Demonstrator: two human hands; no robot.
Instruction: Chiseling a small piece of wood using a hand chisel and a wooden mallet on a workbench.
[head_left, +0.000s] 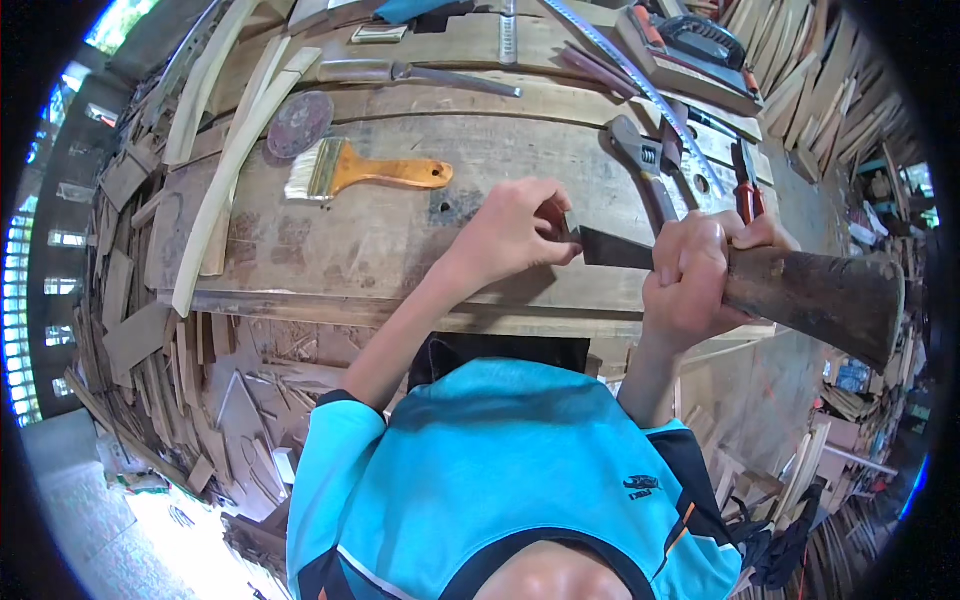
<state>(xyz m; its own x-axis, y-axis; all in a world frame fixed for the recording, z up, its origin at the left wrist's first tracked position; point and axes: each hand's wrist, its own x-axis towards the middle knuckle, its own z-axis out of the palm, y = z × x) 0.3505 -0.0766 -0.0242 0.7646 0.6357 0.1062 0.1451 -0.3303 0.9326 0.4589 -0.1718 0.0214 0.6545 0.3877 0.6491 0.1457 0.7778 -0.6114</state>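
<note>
My right hand [695,270] grips a heavy dark tool with a broad, worn wooden handle [820,300] and a flat metal blade [615,250] pointing left. My left hand [515,230] is curled at the blade's tip, thumb and fingers pinched around a small dark piece [569,227] whose shape is partly hidden. Behind my left hand a wooden-handled brush [390,174] lies on the workbench [240,260]. An adjustable wrench [655,180] and red-handled pliers [748,200] lie beyond my right hand.
Pale wood strips [215,210] lie across the bench's left. A file [460,82], a round disc [298,125], a steel ruler [640,85] and a sander-like tool [695,55] are along the back. Wood scraps [140,340] surround the bench.
</note>
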